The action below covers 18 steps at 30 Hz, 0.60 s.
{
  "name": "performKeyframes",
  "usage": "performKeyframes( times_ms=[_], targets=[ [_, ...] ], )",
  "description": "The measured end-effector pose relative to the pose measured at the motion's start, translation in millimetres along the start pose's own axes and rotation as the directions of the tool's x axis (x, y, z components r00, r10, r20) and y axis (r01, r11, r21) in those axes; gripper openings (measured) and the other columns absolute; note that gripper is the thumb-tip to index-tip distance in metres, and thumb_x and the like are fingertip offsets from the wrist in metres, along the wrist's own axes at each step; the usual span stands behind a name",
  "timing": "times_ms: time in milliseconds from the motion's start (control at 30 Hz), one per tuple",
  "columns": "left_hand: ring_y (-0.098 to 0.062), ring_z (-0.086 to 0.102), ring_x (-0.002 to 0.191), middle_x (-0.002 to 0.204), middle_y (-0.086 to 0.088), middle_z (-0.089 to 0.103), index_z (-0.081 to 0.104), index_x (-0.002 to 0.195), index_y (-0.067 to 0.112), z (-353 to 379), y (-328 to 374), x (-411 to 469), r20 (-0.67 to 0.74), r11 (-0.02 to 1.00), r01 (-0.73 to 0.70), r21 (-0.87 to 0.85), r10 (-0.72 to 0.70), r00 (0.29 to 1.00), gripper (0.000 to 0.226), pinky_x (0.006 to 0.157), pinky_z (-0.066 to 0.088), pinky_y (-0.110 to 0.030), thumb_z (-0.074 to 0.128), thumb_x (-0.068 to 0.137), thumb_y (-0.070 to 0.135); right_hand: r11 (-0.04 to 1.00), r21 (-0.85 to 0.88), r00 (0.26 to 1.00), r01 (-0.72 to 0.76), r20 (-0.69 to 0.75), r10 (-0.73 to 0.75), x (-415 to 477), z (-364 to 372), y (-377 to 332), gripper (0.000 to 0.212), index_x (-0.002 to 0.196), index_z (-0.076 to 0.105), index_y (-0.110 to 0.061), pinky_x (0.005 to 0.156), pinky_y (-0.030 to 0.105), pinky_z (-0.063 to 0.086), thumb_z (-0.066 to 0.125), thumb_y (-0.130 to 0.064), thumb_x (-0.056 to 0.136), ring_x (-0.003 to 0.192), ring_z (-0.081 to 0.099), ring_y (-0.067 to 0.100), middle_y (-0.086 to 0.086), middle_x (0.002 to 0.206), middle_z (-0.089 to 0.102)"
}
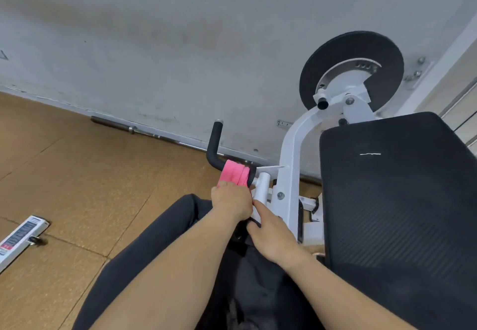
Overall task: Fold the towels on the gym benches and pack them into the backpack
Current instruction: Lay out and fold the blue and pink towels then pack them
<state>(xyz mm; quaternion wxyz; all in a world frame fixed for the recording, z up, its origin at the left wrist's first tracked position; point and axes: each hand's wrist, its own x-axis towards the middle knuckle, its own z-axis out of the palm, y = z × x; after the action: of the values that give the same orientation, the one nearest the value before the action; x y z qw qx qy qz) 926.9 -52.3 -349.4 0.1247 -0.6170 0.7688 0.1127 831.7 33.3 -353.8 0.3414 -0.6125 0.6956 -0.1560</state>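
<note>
Right hand (271, 234): low over dark fabric (258, 278) on the lap — fingers bent, I cannot tell whether they hold anything.
Left hand (232, 203): gripping the pink towel (236, 174) at its lower end.
Towel's place: draped over the black handle (215, 146) — beside the white frame (291, 162).

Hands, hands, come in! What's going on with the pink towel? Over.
Left hand grips pink towel, draped over the machine's black foam handle. Right hand at dark fabric below, grip unclear. White machine frame close beside both hands.
</note>
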Motion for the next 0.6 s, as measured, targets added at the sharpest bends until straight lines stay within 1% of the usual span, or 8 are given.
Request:
performKeyframes(
  times_ms=[100,167,267,333,400,467,533,600],
  targets=[
    [-0.030,0.039,0.124,0.130,-0.006,0.050,0.054,0.125,0.020,17,1,44,0.234,0.999,0.043,0.002,-0.042,0.971,0.037,0.096,0.038,-0.041,0.052,0.089,0.025,0.991,-0.136,0.997,-0.017,-0.076,0.007,10,22,16,0.049,0.143,0.035,-0.037,0.101,0.040,0.039,0.031,-0.041,0.095,0.124,0.043,0.021,-0.005,0.136,0.051],
    [-0.031,0.038,0.126,0.131,-0.007,0.048,0.052,0.128,0.019,23,2,65,0.353,0.998,0.052,-0.020,-0.042,0.935,0.041,0.099,0.039,-0.044,0.053,0.087,0.025,0.949,-0.314,0.989,-0.016,-0.145,-0.032,8,38,26,0.060,0.142,0.037,-0.035,0.106,0.038,0.035,0.012,-0.053,0.090,0.130,0.041,0.017,-0.006,0.138,0.050],
    [-0.032,0.051,0.117,0.128,-0.011,0.054,0.056,0.123,0.010,26,-3,78,0.244,0.976,0.020,-0.215,0.034,0.969,0.035,0.097,0.046,-0.043,0.050,0.089,0.017,0.931,-0.361,0.979,-0.048,-0.204,-0.029,8,48,32,0.072,0.145,0.031,-0.035,0.113,0.036,0.025,0.000,-0.056,0.084,0.141,0.031,0.013,-0.008,0.150,0.039],
    [-0.031,0.060,0.106,0.114,-0.011,0.062,0.061,0.114,0.010,22,-13,73,0.086,0.862,0.053,-0.505,-0.012,0.996,0.027,0.084,0.051,-0.036,0.050,0.089,0.013,0.937,-0.341,0.980,-0.074,-0.198,0.006,11,46,31,0.064,0.148,0.023,-0.037,0.113,0.035,0.020,0.007,-0.055,0.090,0.144,0.024,0.011,-0.009,0.157,0.027],
    [-0.025,0.065,0.095,0.101,-0.005,0.069,0.071,0.104,0.019,11,-25,57,-0.075,0.569,0.011,-0.823,-0.127,0.989,0.026,0.072,0.052,-0.030,0.053,0.088,0.009,0.944,-0.316,0.982,-0.091,-0.188,0.031,12,45,30,0.056,0.151,0.017,-0.036,0.113,0.035,0.018,0.020,-0.051,0.097,0.145,0.021,0.010,-0.009,0.161,0.019],
    [-0.013,0.069,0.087,0.095,-0.001,0.074,0.076,0.097,0.019,-15,-32,25,-0.101,0.048,-0.092,-0.995,-0.246,0.964,0.024,0.069,0.054,-0.021,0.059,0.089,0.004,0.964,-0.250,0.983,-0.087,-0.177,0.042,13,44,30,0.057,0.152,0.014,-0.035,0.114,0.035,0.019,0.027,-0.049,0.098,0.144,0.023,0.009,-0.009,0.161,0.018],
    [-0.012,0.069,0.078,0.087,-0.004,0.075,0.074,0.095,0.010,-50,-37,-14,-0.103,-0.368,-0.196,-0.909,-0.257,0.961,0.021,0.069,0.056,-0.022,0.059,0.089,-0.005,0.993,0.006,0.979,-0.118,-0.167,0.117,12,34,21,0.060,0.150,0.011,-0.039,0.114,0.037,0.021,0.035,-0.049,0.097,0.143,0.029,0.011,-0.010,0.159,0.023],
    [-0.019,0.068,0.074,0.083,-0.008,0.072,0.068,0.092,0.005,-85,-38,-53,-0.176,-0.642,-0.219,-0.735,-0.132,0.976,0.022,0.071,0.057,-0.030,0.055,0.086,-0.010,0.833,0.524,0.950,-0.176,-0.130,0.283,11,5,-1,0.063,0.150,0.007,-0.044,0.113,0.039,0.026,0.042,-0.044,0.097,0.140,0.033,0.016,-0.006,0.158,0.027]
  ],
)
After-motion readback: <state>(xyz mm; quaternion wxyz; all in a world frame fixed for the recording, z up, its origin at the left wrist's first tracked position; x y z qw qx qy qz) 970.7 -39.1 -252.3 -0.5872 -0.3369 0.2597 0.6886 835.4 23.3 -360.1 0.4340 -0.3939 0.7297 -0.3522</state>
